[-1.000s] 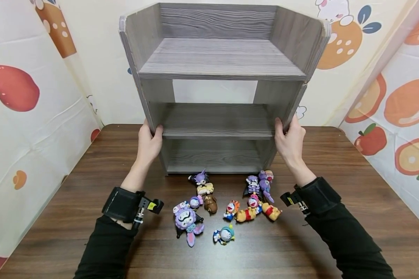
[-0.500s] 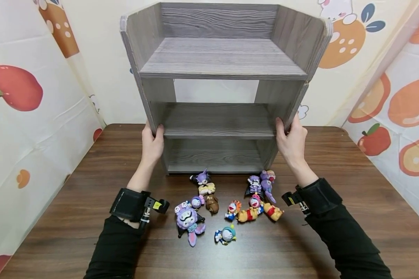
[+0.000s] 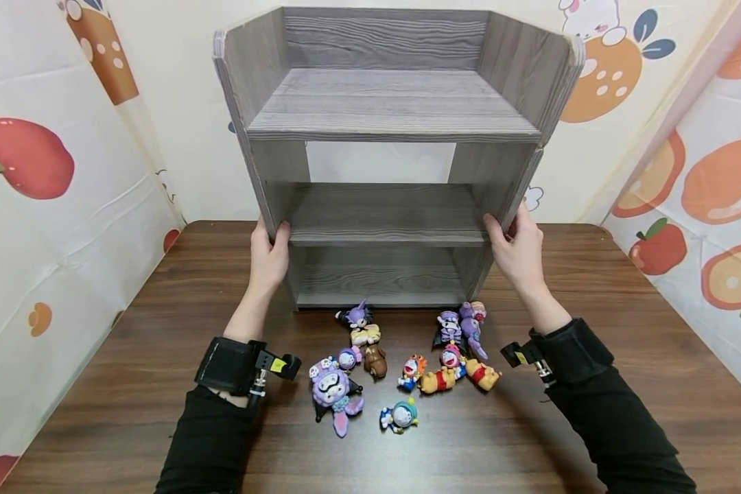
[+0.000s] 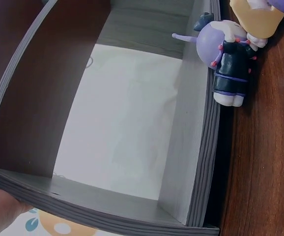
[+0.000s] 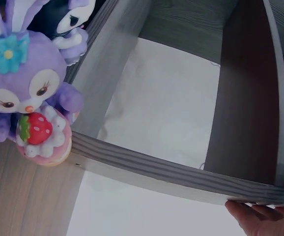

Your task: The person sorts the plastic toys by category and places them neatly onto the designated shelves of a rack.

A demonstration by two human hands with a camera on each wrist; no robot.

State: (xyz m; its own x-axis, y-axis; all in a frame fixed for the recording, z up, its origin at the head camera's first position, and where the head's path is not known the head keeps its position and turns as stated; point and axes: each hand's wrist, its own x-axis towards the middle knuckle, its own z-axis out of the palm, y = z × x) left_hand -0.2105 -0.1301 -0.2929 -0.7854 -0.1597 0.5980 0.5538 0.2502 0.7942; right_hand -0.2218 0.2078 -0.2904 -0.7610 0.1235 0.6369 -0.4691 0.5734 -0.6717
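A grey wood-grain shelf unit [image 3: 383,213] stands upright on the brown table, with a high-sided top tier and two lower compartments. My left hand [image 3: 268,257] grips its left side panel, thumb over the front edge near the middle board. On the opposite panel, at about the same height, my right hand [image 3: 521,254] holds on with the thumb in front and fingers outside. The right wrist view shows those fingers [image 5: 260,214] curled under the panel. Close before the base lie a purple-headed figurine [image 4: 230,64] and a purple bunny figurine [image 5: 31,78] with a strawberry cake.
Several small toy figurines lie on the table [image 3: 160,384] in front of the shelf, among them a large purple one [image 3: 330,391], two yellow bears in red [image 3: 437,381] and a blue-capped one [image 3: 401,415]. Fruit-printed cloth walls [image 3: 55,274] surround the table.
The left forearm has shifted slightly right. My right thumb has moved slightly left at the panel's front edge, and the right wrist a little outward. Shelf and figurines stay in place.
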